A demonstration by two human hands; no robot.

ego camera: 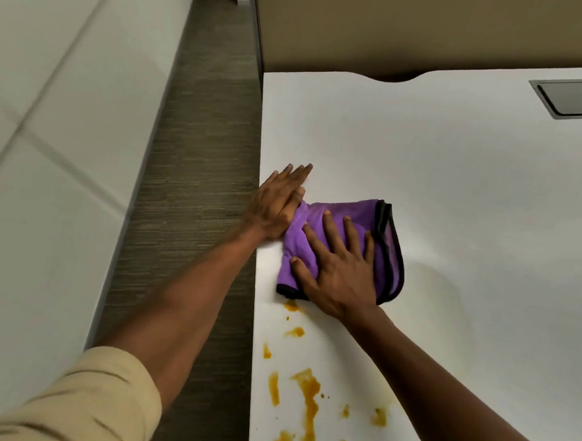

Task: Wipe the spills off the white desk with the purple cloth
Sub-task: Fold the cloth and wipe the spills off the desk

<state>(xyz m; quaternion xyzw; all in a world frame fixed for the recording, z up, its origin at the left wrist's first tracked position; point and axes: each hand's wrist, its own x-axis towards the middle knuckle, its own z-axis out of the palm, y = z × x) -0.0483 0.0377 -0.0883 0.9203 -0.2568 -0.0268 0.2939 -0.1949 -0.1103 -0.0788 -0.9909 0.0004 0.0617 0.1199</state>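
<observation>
A folded purple cloth (362, 219) with black trim lies on the white desk (465, 193) near its left edge. My right hand (339, 271) presses flat on the cloth with fingers spread. My left hand (278, 201) lies with straight fingers on the desk at the cloth's left end, touching its bunched corner. Orange-brown spills (308, 395) streak the desk just below the cloth, down to the frame's bottom edge.
The desk's left edge (252, 351) drops to a strip of grey-brown carpet (192, 184). A white padded surface (54, 146) runs along the left. A grey cable hatch (571, 98) sits in the desk at far right. A tan partition (421, 30) stands behind the desk.
</observation>
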